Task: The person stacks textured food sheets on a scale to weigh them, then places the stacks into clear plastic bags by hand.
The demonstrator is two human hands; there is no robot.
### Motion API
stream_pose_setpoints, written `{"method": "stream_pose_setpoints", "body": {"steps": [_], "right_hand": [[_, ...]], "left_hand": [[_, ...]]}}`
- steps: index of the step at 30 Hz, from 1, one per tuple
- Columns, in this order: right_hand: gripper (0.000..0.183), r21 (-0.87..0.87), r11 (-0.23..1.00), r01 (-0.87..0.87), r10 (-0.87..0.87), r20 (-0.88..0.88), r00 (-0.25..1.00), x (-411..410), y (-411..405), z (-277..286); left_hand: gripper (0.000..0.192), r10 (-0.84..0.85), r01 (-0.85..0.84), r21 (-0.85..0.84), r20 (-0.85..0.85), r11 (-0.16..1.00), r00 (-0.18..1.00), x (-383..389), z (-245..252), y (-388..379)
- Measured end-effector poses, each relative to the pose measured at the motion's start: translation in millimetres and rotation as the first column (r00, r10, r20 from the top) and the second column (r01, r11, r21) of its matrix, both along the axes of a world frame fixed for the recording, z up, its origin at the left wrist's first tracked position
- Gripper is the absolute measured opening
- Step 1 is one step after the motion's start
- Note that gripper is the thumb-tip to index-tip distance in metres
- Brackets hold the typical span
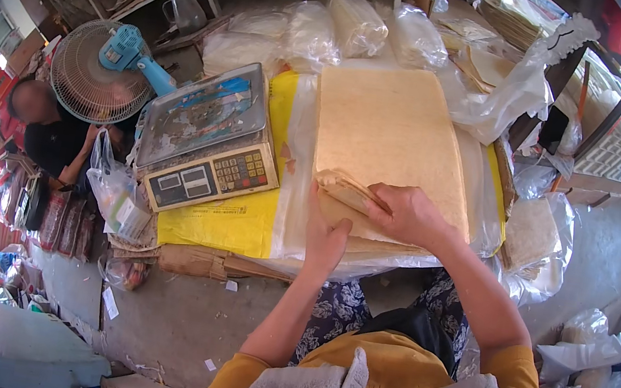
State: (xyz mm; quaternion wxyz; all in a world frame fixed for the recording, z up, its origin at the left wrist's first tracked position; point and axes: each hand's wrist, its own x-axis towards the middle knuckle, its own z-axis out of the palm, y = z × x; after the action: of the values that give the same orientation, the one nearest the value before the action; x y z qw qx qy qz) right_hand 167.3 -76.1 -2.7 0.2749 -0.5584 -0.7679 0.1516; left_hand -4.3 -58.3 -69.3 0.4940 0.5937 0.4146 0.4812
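A tall stack of thin, tan, rectangular sheets (386, 127), perhaps dried bean curd skins, lies before me on clear plastic. My right hand (407, 211) grips the folded-back near edge of several sheets (353, 191), thumb on top. At the left end of that fold, my left hand (326, 235) stands with its fingers upright against the stack's near-left corner. Its thumb is spread away from the fingers, and part of its fingertips is hidden by the sheets. Left of the stack is a digital weighing scale (210, 137) with a worn metal pan.
A yellow sack (222, 223) lies under the scale. Behind it stands a blue desk fan (120, 57); another person (58, 126) is at the far left. Bagged sheets (356, 26) line the back. More sheets in plastic (530, 233) lie at the right, near a white crate (617, 155).
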Motion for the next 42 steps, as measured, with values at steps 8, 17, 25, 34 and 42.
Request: {"method": "stream_pose_setpoints", "body": {"steps": [8,17,25,34,42], "right_hand": [[0.038,0.086,0.996,0.036,-0.057,0.261,0.964,-14.4,-2.3,-34.7],[0.043,-0.102,0.989,0.107,-0.098,0.089,0.991,25.4,24.5,-0.9],[0.038,-0.250,0.959,0.131,-0.229,-0.419,0.879,87.1,52.1,96.3],[0.035,-0.132,0.986,0.102,-0.126,-0.188,0.974,108.9,79.3,120.9],[0.028,0.112,0.950,0.293,-0.267,-0.201,0.943,142.0,57.6,253.0]], "left_hand": [[0.076,0.205,-0.219,-0.103,-0.133,0.970,0.970,-1.6,11.7,-17.5],[0.030,0.149,0.342,0.574,-0.641,0.744,0.753,-0.8,8.8,-5.3],[0.019,0.015,0.522,0.285,-0.887,0.804,0.461,11.0,31.7,24.2],[0.054,0.253,0.318,0.489,-0.787,0.813,0.563,74.9,-12.3,112.1],[0.062,0.088,0.376,0.240,-0.921,0.895,0.379,77.5,-3.0,109.0]]}}
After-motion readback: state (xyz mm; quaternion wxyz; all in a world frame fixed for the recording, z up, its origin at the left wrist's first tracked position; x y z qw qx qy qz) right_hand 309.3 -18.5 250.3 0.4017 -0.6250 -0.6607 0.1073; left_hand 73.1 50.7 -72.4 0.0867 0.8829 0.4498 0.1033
